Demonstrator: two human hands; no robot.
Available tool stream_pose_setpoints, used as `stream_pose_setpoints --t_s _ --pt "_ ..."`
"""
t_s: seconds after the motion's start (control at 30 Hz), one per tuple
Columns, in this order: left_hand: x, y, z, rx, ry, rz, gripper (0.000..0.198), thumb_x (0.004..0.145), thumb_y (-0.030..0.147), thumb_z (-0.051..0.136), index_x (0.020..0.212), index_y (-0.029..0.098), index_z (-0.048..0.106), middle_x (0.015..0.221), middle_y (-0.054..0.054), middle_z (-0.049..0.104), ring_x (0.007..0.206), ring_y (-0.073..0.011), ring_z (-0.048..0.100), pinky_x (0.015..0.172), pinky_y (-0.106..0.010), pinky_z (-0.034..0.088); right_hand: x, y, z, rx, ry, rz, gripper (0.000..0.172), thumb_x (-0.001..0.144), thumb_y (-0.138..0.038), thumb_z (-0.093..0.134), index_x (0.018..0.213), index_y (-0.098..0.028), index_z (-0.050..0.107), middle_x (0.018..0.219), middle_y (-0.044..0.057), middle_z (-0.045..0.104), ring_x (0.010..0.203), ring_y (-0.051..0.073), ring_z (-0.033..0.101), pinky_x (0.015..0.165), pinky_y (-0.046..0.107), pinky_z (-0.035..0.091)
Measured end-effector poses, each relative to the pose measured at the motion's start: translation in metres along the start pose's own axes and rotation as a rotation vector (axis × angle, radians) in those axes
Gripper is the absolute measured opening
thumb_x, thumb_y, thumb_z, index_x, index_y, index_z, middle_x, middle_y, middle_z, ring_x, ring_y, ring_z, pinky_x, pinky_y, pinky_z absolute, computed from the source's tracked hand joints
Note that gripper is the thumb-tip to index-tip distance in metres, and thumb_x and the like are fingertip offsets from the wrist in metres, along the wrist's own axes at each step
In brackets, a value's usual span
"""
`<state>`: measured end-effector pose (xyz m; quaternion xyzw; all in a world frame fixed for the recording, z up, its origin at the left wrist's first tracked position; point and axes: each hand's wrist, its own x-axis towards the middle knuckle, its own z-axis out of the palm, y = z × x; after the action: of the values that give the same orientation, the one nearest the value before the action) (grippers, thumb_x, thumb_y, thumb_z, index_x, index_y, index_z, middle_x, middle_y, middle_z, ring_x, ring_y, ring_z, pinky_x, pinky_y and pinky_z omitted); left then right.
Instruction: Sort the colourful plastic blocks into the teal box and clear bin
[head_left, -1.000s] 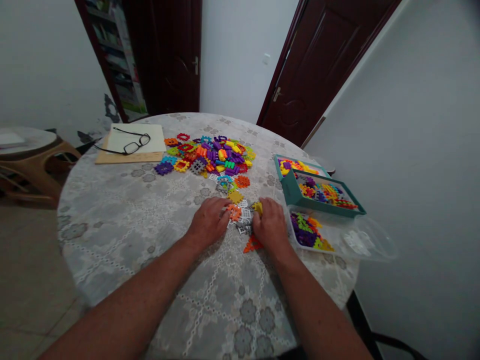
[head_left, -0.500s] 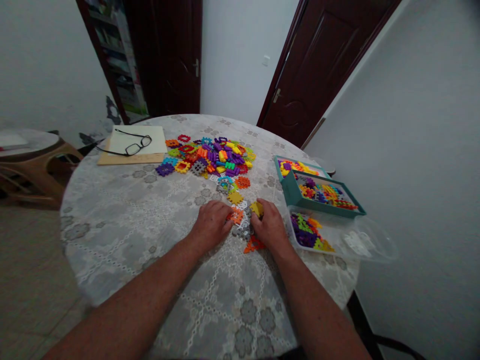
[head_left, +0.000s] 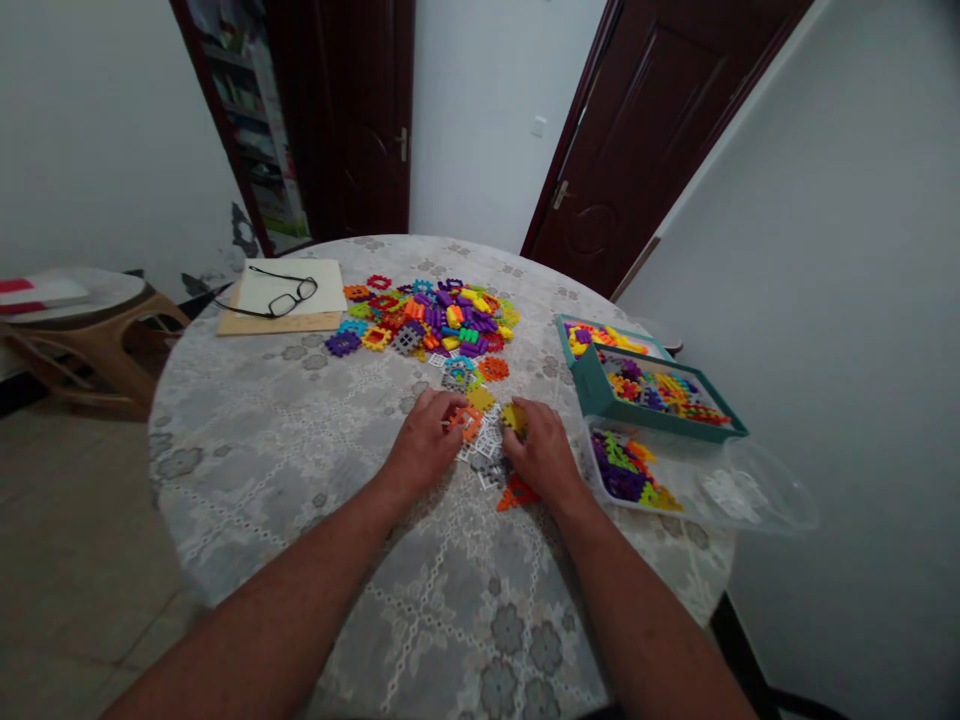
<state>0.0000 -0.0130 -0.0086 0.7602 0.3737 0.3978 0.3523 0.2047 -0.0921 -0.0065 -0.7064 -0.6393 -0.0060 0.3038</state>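
My left hand (head_left: 426, 438) is closed, thumb and fingers pinching an orange square building piece (head_left: 469, 424) with notched edges. A yellow notched building piece (head_left: 513, 416) is gripped between the thumb and fingers of my right hand (head_left: 546, 446). Between the hands, several white lattice pieces (head_left: 489, 438) lie on the table, with grey pieces (head_left: 490, 471) just below them. Partly covered by my right hand is an orange pointed piece (head_left: 516, 493). Beyond the hands lie another yellow piece (head_left: 480, 398) and a round orange-red piece (head_left: 494, 369).
A heap of colourful building pieces (head_left: 457, 318) spreads across the table's far middle. On the right stand a green box (head_left: 596, 392) and a clear plastic tub (head_left: 596, 480), both holding pieces. Glasses (head_left: 285, 303) rest on paper (head_left: 326, 282) at the far left.
The whole view has shifted slightly. My left hand has drawn the orange piece up and left, uncovering more of the white pieces. My right hand keeps its hold on the yellow piece.
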Motion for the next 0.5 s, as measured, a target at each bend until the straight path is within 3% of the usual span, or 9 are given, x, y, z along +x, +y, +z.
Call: stream_pose_setpoints --t_s 0.1,0.23,0.37,0.5 --pt "0.001 0.0 0.0 -0.093 0.018 -0.106 0.037 0.087 0.016 0.062 0.123 0.022 0.069 0.127 -0.009 0.065 0.107 -0.0215 0.069 0.098 -0.041 0.061 -0.007 -0.012 -0.005 0.167 0.092 -0.114 0.049 0.093 -0.024 0.061 0.141 -0.019 0.061 0.137 0.014 0.067 0.129 0.028 0.06 0.116 0.046 0.047" --pt "0.001 0.008 0.001 -0.412 -0.069 -0.267 0.053 0.084 0.019 0.066 0.137 0.02 0.063 0.135 -0.013 0.07 0.105 -0.0218 0.073 0.096 -0.04 0.062 -0.016 -0.029 -0.005 0.229 0.034 -0.273 0.053 0.093 -0.022 0.061 0.146 -0.023 0.057 0.143 0.013 0.065 0.136 0.028 0.058 0.119 0.049 0.046" --pt "-0.001 0.018 -0.003 -0.801 -0.167 -0.455 0.054 0.08 0.017 0.066 0.135 0.017 0.062 0.119 -0.013 0.076 0.103 -0.0233 0.075 0.089 -0.039 0.063 -0.016 -0.03 0.003 0.206 0.007 -0.338 0.056 0.093 -0.018 0.062 0.148 -0.023 0.057 0.144 0.014 0.064 0.136 0.029 0.057 0.119 0.051 0.047" --pt "-0.003 0.024 -0.008 -1.003 -0.209 -0.585 0.05 0.081 0.023 0.075 0.129 0.02 0.064 0.124 -0.013 0.073 0.104 -0.025 0.073 0.077 -0.037 0.065 -0.015 -0.027 0.005 0.208 0.019 -0.411 0.061 0.094 -0.016 0.061 0.154 -0.024 0.051 0.147 0.014 0.062 0.137 0.03 0.056 0.118 0.054 0.047"
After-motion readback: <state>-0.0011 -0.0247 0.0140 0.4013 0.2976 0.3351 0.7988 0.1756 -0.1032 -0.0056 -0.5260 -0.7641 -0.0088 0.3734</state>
